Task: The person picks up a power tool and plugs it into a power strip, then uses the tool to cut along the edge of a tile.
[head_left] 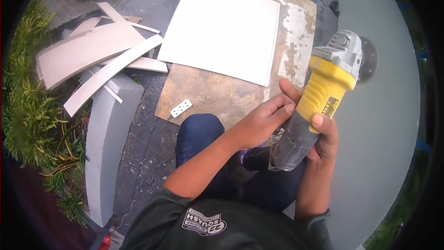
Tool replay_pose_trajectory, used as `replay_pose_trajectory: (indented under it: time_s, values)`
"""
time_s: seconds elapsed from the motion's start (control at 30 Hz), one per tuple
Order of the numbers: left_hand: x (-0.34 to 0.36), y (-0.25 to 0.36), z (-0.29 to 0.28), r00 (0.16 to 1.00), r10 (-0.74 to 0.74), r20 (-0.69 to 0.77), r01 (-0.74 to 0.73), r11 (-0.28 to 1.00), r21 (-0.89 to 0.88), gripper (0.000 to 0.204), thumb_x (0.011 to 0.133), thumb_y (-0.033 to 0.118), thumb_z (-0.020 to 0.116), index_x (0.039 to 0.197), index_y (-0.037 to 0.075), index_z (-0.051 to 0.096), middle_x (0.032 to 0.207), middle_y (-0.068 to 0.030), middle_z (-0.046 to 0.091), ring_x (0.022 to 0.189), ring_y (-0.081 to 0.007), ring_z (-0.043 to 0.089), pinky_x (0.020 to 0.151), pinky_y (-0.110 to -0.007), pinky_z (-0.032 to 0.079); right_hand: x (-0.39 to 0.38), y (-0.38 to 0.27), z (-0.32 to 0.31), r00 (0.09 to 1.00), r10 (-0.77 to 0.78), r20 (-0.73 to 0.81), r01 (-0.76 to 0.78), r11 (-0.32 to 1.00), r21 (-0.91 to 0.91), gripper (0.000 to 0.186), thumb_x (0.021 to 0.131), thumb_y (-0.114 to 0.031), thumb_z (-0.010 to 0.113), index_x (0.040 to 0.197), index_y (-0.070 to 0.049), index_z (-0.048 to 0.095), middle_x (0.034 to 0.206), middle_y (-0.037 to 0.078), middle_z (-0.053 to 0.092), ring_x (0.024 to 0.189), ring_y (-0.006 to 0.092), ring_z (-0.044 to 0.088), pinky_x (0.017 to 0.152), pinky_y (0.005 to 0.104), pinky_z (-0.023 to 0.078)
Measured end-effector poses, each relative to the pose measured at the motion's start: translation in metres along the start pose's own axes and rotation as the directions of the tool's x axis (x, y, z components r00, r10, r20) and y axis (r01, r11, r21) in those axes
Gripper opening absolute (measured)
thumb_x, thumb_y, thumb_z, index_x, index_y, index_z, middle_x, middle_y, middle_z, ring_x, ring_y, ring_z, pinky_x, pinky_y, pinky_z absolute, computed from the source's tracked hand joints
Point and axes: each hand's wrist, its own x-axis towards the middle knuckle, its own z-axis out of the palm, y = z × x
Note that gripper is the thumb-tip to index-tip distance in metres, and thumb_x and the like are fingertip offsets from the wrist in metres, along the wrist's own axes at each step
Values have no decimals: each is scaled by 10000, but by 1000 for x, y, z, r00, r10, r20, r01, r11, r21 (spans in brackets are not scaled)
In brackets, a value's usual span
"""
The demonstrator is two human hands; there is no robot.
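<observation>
In my right hand (325, 136) is a yellow and black angle grinder (326, 85), with the thumb across the lower yellow body and the other fingers behind it. The tool is tilted, its silver head up and to the right. A round, dark disc (368, 60) sits at that head. Against the grinder's left side is my left hand (275, 113), thumb and forefinger pressed together and one finger reaching behind the body. What those fingers pinch is hidden. A thin cord hangs near the grinder's dark rear end.
A white sheet (222, 30) lies on a worn brown board (203, 83), with a white power strip (181, 108) at the board's near edge. Left, cut panel strips (88, 48) pile over a grey concrete curb (108, 148) beside plants. A grey wall or panel (384, 125) rises at right.
</observation>
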Motion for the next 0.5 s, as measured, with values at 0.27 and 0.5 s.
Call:
replay_pose_trajectory:
  time_s: [0.27, 0.5]
  values:
    - [-29, 1, -134, 866, 6, -501, 245, 867, 433, 365, 1123, 408, 492, 1184, 70, 618, 1049, 9, 594, 1005, -77, 519, 928, -264, 420, -19, -6, -16, 996, 86, -21, -86, 996, -3, 781, 816, -274, 787, 1415, 95, 450, 1290, 294, 618, 1094, 349, 692, 939, 472, 601]
    - [-79, -45, -247, 721, -128, -681, 491, 787, 372, 404, 1075, 368, 583, 1298, 34, 619, 1102, -5, 627, 1039, -80, 569, 946, -264, 449, -28, -20, -37, 976, -80, -200, 29, 969, -244, 700, 900, -359, 737, 1345, 113, 474, 963, 199, 641, 745, 258, 688, 672, 384, 633]
